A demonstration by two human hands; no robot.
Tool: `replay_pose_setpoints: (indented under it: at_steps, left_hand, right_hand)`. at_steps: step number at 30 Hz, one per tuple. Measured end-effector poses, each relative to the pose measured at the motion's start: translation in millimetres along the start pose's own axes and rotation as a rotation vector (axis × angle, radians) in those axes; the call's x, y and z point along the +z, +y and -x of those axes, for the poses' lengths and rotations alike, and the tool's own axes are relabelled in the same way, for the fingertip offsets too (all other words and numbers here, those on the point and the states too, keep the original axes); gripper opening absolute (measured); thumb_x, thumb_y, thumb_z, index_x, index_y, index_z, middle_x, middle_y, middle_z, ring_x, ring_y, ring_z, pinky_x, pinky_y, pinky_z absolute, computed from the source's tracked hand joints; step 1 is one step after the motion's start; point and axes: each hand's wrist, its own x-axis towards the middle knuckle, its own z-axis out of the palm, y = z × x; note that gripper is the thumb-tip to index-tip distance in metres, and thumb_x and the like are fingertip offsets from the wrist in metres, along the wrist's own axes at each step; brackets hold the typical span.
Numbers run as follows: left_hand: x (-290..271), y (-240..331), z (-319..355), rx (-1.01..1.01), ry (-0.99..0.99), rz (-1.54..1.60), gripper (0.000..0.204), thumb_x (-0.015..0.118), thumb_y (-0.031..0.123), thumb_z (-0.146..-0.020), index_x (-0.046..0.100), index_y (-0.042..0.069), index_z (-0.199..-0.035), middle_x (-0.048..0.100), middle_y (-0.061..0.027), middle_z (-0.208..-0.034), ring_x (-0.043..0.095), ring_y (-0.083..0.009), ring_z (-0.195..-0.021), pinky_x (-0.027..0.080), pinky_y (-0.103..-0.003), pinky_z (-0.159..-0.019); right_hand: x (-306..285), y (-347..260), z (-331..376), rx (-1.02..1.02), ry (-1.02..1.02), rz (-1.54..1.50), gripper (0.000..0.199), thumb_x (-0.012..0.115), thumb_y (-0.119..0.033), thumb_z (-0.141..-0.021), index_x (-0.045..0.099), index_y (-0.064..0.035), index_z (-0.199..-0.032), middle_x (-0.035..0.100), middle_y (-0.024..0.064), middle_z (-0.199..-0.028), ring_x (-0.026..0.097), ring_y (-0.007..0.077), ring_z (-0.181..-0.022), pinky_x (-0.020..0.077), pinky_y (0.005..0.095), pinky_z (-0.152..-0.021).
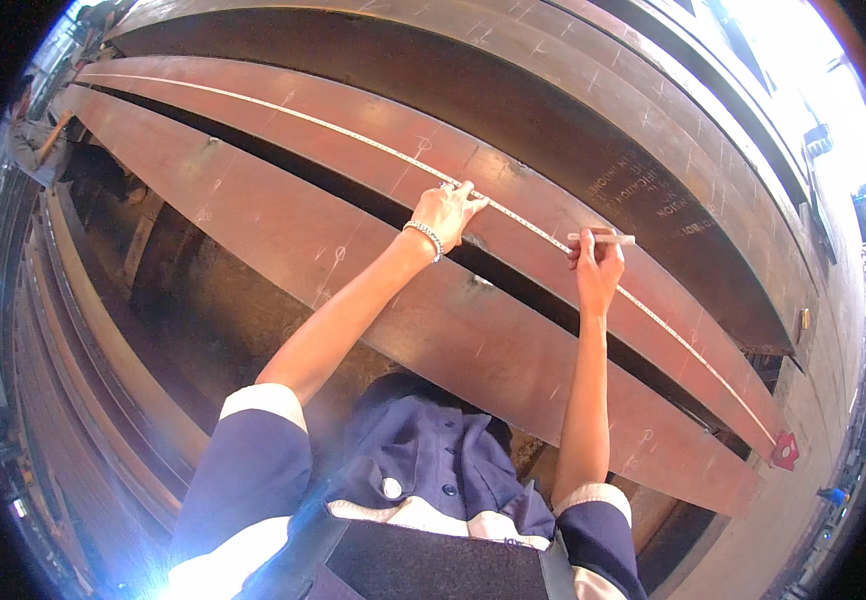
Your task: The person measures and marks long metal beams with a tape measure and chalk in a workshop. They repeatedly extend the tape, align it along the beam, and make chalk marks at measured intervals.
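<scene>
A long measuring tape (353, 134) lies stretched along a rusty brown steel plate (253, 120), ending in a red case (785, 450) at the right. My left hand (446, 213), with a bead bracelet on the wrist, presses its fingers down on the tape. My right hand (596, 262) holds a white marking stick (603, 239) with its tip against the tape line, a short way right of the left hand. A second long steel plate (283, 235) lies nearer to me, below both hands.
More long steel plates (593, 110) are stacked beyond, with chalk marks on them. Dark gaps run between the plates. Another person (38, 135) stands at the far left end. Rails or beams (63, 330) lie along the left side.
</scene>
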Motion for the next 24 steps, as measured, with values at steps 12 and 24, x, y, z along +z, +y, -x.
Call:
replay_pose_setpoints:
  at_steps: [12,24]
  left_hand:
    - [8,-39,21,-0.031,0.16,0.383,0.071,0.074,0.022,-0.071,0.047,0.021,-0.138,0.053,-0.0039,-0.126,0.054,-0.0245,-0.118,0.049,-0.036,-0.094]
    - [12,-48,14,0.122,0.185,0.3,0.07,0.077,0.034,-0.071,0.052,0.011,-0.132,0.055,-0.0072,-0.12,0.053,-0.0232,-0.117,0.049,-0.036,-0.091]
  right_hand:
    - [30,-12,-22,-0.017,-0.045,-0.073,0.011,0.059,-0.013,-0.094,0.059,-0.0019,-0.092,0.066,0.0054,-0.073,0.058,0.0079,-0.058,0.047,0.0227,-0.048]
    - [134,10,-51,0.119,-0.326,0.128,0.014,0.061,-0.015,-0.09,0.059,-0.001,-0.088,0.065,0.0061,-0.069,0.058,0.009,-0.053,0.0452,0.0245,-0.045]
